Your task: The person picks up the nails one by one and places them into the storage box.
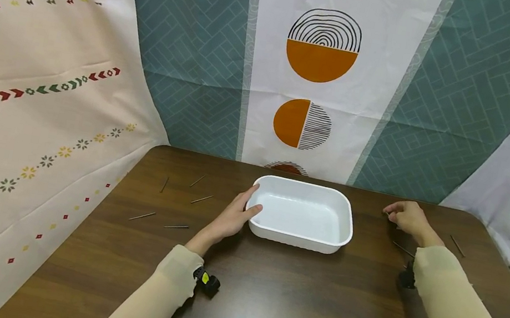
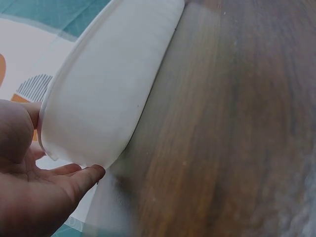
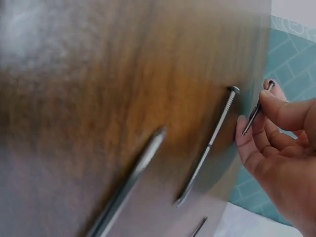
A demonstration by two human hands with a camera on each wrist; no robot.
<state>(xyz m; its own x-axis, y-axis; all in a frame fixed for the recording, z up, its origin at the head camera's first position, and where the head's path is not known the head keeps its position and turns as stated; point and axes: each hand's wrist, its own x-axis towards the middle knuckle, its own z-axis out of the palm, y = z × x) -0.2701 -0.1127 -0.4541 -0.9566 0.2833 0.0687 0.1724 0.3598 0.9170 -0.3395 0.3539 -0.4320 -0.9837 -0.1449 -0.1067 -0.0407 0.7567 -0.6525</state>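
Note:
My left hand grips the left end of a white rectangular container, thumb over the rim and fingers along the outside. In the left wrist view, the fingers lie against the container's rounded white wall. Over at the right, my right hand pinches a metal nail between thumb and fingers, just above the table. Close by that hand, another nail lies on the wood, with a thicker-looking, nearer nail beside it. The container's white inside floor shows bare.
Several nails lie scattered left of the container, among them one nail near the table's left edge. Another nail lies at the far right. Behind the brown wooden table hangs a patterned teal and white cloth.

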